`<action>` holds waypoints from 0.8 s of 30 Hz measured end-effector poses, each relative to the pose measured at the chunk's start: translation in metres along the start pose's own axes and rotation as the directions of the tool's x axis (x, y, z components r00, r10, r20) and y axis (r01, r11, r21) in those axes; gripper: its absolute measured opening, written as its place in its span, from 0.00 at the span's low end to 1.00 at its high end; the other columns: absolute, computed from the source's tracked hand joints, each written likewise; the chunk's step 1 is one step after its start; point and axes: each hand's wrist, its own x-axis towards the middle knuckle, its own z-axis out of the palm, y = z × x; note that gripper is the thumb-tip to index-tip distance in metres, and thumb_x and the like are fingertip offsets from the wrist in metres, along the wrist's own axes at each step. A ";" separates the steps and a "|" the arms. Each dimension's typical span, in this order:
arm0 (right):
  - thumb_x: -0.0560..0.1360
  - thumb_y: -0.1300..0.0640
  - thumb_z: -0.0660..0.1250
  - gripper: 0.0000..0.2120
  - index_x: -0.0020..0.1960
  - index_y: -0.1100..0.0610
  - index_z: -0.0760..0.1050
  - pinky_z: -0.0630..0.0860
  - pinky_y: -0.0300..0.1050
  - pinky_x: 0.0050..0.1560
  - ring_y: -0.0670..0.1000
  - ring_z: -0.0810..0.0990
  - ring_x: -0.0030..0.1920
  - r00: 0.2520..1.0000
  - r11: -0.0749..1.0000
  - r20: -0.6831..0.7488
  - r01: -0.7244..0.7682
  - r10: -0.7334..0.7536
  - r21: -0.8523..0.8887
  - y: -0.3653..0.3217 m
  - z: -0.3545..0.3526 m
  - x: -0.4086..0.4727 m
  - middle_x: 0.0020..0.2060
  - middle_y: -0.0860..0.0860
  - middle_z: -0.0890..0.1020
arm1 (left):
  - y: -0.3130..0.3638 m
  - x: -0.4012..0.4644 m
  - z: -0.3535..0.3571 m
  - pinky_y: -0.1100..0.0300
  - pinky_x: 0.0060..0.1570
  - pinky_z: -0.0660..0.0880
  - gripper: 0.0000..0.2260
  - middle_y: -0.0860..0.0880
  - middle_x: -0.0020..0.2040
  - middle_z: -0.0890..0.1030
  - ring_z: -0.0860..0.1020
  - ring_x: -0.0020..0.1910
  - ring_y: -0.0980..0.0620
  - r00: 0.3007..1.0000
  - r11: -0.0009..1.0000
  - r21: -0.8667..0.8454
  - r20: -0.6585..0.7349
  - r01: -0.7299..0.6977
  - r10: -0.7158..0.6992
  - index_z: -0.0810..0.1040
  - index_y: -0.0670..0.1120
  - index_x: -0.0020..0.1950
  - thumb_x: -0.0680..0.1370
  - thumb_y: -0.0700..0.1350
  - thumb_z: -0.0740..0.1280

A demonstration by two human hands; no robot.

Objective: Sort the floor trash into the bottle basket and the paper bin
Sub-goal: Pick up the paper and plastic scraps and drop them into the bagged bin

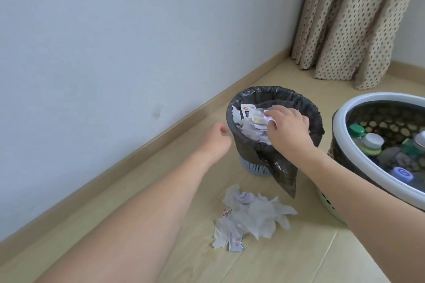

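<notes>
**Floor sorting: right hand at paper bin, loose paper on floor**

The wall point(115, 41) and its skirting board point(161, 131) run diagonally from 8 o'clock to 1 o'clock, closing off the left side. Bare wooden floor point(287, 259) lies open between skirting and bins, and across the foreground at 5 o'clock.

The left hand point(217, 139) hangs near centre, just left of the paper bin, fingers loosely curled and holding nothing. Whether it touches the bin wall cannot be told.

The loose paper pile point(253, 216) lies on the floor at 6 o'clock, in front of the bin and apart from it: crumpled white tissue and printed receipts, one bearing a red mark.

The paper bin point(255, 169) stands right of centre, a pale perforated tub lined with a black bag point(276, 96) folded over the rim, one flap hanging down the front. It is heaped with crumpled paper to rim level.

The right hand point(287, 127) rests over the bin mouth, fingers curled around a crumpled paper wad point(268, 115) on top of the heap.

The bottle basket point(358, 156) sits at 3 o'clock, near the bin but apart, white-rimmed with dark woven walls, holding capped bottles point(372, 142).

A spotted curtain point(356, 30) hangs at 1 o'clock, reaching the floor behind both containers.
</notes>
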 end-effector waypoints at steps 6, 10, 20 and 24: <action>0.70 0.63 0.61 0.12 0.50 0.55 0.78 0.68 0.49 0.46 0.55 0.75 0.48 0.787 0.785 -0.056 0.617 -0.615 0.048 -0.029 0.047 -0.068 0.50 0.50 0.79 | -0.126 -0.040 0.011 0.62 0.36 0.68 0.06 0.49 0.40 0.78 0.76 0.38 0.48 0.980 0.965 0.213 0.096 0.152 -0.176 0.76 0.51 0.45 0.74 0.40 0.65; 0.72 0.62 0.60 0.13 0.54 0.55 0.78 0.73 0.49 0.48 0.56 0.78 0.47 0.785 0.840 0.301 0.516 -0.542 0.165 -0.023 0.096 -0.105 0.47 0.51 0.80 | -0.166 -0.068 0.045 0.61 0.39 0.70 0.12 0.48 0.47 0.77 0.76 0.42 0.49 0.940 0.941 0.298 0.245 0.161 -0.238 0.76 0.50 0.54 0.72 0.46 0.69; 0.77 0.56 0.59 0.13 0.60 0.54 0.71 0.67 0.47 0.59 0.55 0.71 0.61 0.792 0.934 0.611 0.208 0.013 -0.289 -0.011 0.158 -0.103 0.59 0.53 0.74 | -0.205 -0.099 0.077 0.55 0.40 0.71 0.07 0.49 0.46 0.69 0.70 0.36 0.50 0.967 0.975 0.066 0.125 0.214 -0.221 0.69 0.46 0.37 0.75 0.38 0.60; 0.78 0.57 0.57 0.10 0.57 0.52 0.73 0.66 0.46 0.58 0.54 0.72 0.59 0.810 0.926 0.587 0.216 0.007 -0.309 -0.016 0.161 -0.096 0.56 0.51 0.76 | -0.206 -0.103 0.066 0.61 0.31 0.61 0.09 0.50 0.41 0.67 0.65 0.33 0.53 0.958 0.963 -0.061 0.138 0.262 -0.251 0.64 0.45 0.36 0.76 0.38 0.60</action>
